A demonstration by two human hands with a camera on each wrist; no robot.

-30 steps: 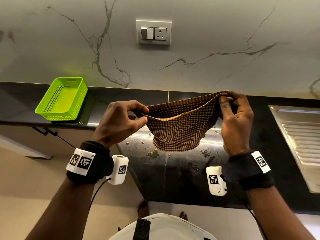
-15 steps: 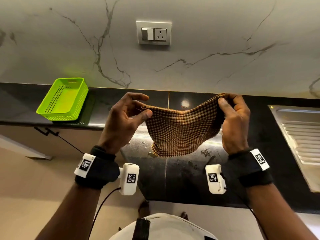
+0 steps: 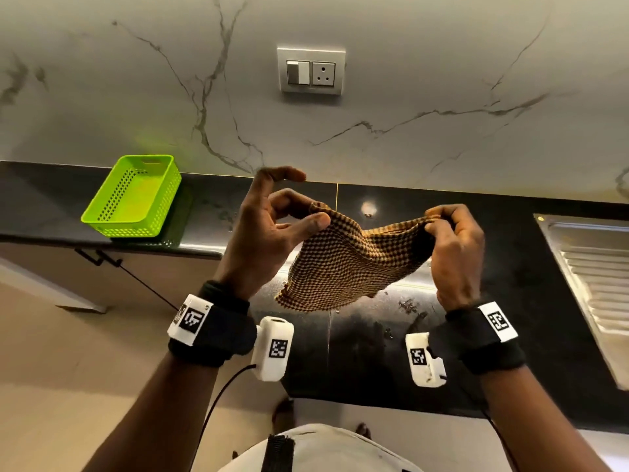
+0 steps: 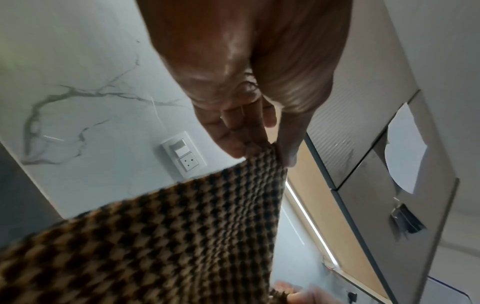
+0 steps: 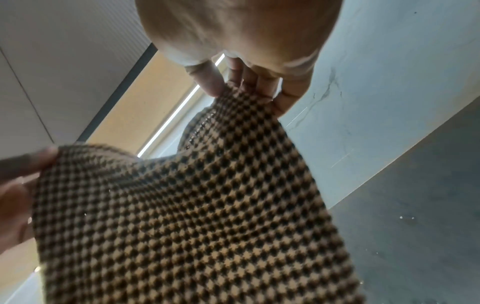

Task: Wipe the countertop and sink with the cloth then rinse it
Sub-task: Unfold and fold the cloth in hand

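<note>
A brown-and-black checked cloth (image 3: pixel 343 264) hangs in the air above the black countertop (image 3: pixel 374 352). My left hand (image 3: pixel 272 226) pinches its left top corner between thumb and a finger, with the index finger lifted free. My right hand (image 3: pixel 452 240) grips the right top corner with curled fingers. In the left wrist view the cloth (image 4: pixel 168 236) hangs from my fingertips (image 4: pixel 288 156). The right wrist view shows the cloth (image 5: pixel 194 216) spreading down from my pinching fingers (image 5: pixel 215 84). The steel sink drainboard (image 3: pixel 592 277) lies at the far right.
A lime green perforated basket (image 3: pixel 134 195) stands on the counter at the back left. Water drops and small bits of dirt (image 3: pixel 408 304) mark the counter under the cloth. A switch and socket plate (image 3: pixel 311 71) sits on the marble wall. The counter's front edge is close to my body.
Both hands came slightly closer together and lower, so the cloth sags more and hangs folded. My left index finger lifted off the cloth, and the left wrist moved right.
</note>
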